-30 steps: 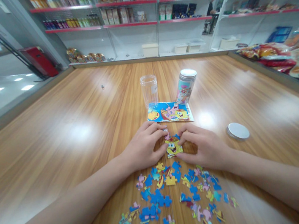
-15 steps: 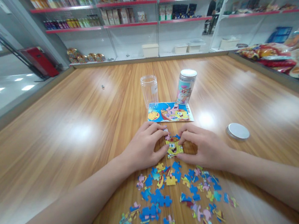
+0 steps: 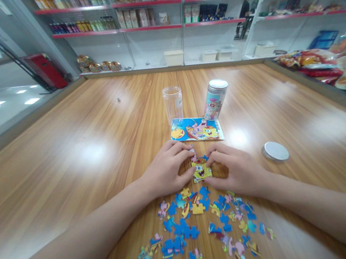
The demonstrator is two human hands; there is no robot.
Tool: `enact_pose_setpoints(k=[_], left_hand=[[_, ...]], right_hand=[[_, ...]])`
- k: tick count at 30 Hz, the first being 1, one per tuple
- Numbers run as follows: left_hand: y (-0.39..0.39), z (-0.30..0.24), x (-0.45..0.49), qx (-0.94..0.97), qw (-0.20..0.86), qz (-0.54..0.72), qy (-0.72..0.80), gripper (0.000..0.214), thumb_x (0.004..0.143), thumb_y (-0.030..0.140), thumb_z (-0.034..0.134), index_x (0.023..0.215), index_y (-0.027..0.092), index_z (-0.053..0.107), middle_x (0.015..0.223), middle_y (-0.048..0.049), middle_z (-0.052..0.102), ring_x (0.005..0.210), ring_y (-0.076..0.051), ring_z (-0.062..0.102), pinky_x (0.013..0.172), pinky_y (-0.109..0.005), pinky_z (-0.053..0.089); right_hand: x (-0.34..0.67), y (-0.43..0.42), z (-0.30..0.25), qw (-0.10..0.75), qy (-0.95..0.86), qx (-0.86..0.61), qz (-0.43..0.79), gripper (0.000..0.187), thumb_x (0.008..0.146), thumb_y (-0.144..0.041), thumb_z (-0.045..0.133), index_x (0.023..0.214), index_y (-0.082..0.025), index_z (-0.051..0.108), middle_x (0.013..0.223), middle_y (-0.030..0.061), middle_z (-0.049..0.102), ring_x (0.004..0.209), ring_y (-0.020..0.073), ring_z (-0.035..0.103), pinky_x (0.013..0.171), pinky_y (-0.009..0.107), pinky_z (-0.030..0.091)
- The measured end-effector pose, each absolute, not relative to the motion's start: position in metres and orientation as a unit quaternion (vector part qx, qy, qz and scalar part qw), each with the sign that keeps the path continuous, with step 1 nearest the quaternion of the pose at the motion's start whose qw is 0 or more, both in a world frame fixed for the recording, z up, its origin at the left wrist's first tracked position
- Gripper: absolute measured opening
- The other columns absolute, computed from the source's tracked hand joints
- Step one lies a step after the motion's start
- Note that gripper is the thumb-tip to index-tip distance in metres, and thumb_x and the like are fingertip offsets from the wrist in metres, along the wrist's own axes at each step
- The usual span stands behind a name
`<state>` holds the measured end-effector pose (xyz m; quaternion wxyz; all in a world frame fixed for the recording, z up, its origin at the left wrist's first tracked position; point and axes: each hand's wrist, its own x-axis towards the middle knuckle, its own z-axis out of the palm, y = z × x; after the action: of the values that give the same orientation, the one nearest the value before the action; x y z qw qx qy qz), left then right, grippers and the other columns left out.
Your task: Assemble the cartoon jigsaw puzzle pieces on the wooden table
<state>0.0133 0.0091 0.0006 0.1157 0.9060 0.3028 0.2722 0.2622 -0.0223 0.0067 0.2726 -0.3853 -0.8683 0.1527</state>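
Observation:
A small joined patch of jigsaw puzzle pieces (image 3: 202, 170), showing a yellow cartoon face, lies flat on the wooden table between my hands. My left hand (image 3: 171, 167) grips its left edge, thumb low and fingertips by a pink piece at the top. On the other side, my right hand (image 3: 233, 168) holds the right edge between thumb and bent fingers. Loose jigsaw pieces (image 3: 185, 229), mostly blue with some yellow and pink, are scattered nearer to me. Just beyond my hands lies a picture sheet (image 3: 195, 129) with cartoon figures on blue.
Behind the sheet stand a clear plastic jar (image 3: 173, 105) and a printed can (image 3: 216, 99) with a silvery lid. A round metal lid (image 3: 275, 151) rests to the right. Bagged goods (image 3: 319, 65) border the table's right edge; stocked shelves (image 3: 147, 4) line the back.

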Motion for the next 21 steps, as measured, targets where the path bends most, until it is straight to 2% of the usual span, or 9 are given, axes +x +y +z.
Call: enact_pose_setpoints(k=[15, 21], left_hand=[[0.0104, -0.0009, 0.0128, 0.914, 0.124, 0.296, 0.250, 0.026, 0.091, 0.021, 0.064, 0.116, 0.016, 0.069, 0.114, -0.0097, 0.068, 0.115, -0.026, 0.055, 0.105, -0.048, 0.050], [0.0121, -0.0055, 0.0125, 0.912, 0.123, 0.323, 0.221, 0.018, 0.092, 0.015, 0.062, 0.106, 0.016, 0.073, 0.106, -0.0090, 0.070, 0.109, -0.024, 0.058, 0.102, -0.047, 0.052]], right_hand=[[0.2623, -0.0213, 0.0041, 0.278, -0.868, -0.383, 0.149, 0.026, 0.084, -0.038, 0.077, 0.097, -0.020, 0.064, 0.109, 0.0062, 0.062, 0.094, 0.0202, 0.063, 0.083, 0.037, 0.053], [0.2587, -0.0302, 0.0072, 0.345, -0.876, -0.308, 0.136, 0.016, 0.090, -0.029, 0.072, 0.100, -0.018, 0.068, 0.103, 0.0066, 0.061, 0.087, 0.0164, 0.063, 0.075, 0.031, 0.052]])
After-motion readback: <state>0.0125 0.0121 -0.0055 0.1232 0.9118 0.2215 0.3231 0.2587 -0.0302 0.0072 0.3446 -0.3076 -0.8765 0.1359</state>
